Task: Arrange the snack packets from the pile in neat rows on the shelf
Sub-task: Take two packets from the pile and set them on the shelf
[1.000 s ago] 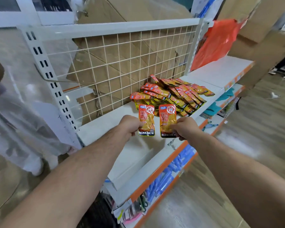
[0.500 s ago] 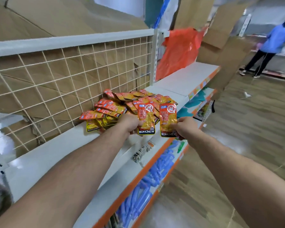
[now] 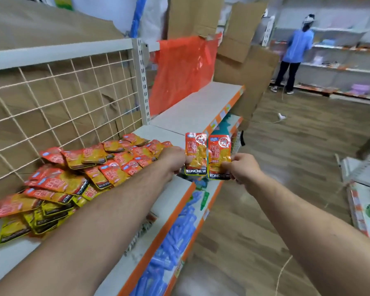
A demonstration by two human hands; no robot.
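Two snack packets are held up side by side, upright, near the middle of the view, just past the front edge of the white shelf (image 3: 198, 107). The left hand (image 3: 172, 162) pinches the left packet (image 3: 195, 153) at its lower left edge, fingers (image 3: 179, 155) curled tight around the corner. The right hand (image 3: 241, 169) grips the right packet (image 3: 219, 157) at its lower right corner, fingers (image 3: 228, 167) closed on it in the same way. The packets' inner edges look to be touching, though the blur makes that hard to confirm. Both are orange and yellow, each with a dark band at the bottom reading KONCHEW.

At 9 o'clock from the held pair, the pile (image 3: 83, 174) of matching packets lies loose and overlapping on the shelf, spreading towards 8 o'clock along the wire grid back panel (image 3: 62, 99). The left forearm crosses over the pile's near edge. Brown cardboard (image 3: 41, 24) stands behind the grid. At 12 o'clock an orange plastic sheet (image 3: 179, 69) hangs over the back of the next shelf bay, whose white board lies bare in front of it.

At 6 o'clock, on a lower shelf with an orange edge, lies a heap of blue items (image 3: 171, 242). The wooden floor (image 3: 286, 167) fills the right side. At 1 o'clock, well apart, a person in a blue top (image 3: 297, 48) stands facing other shelving.
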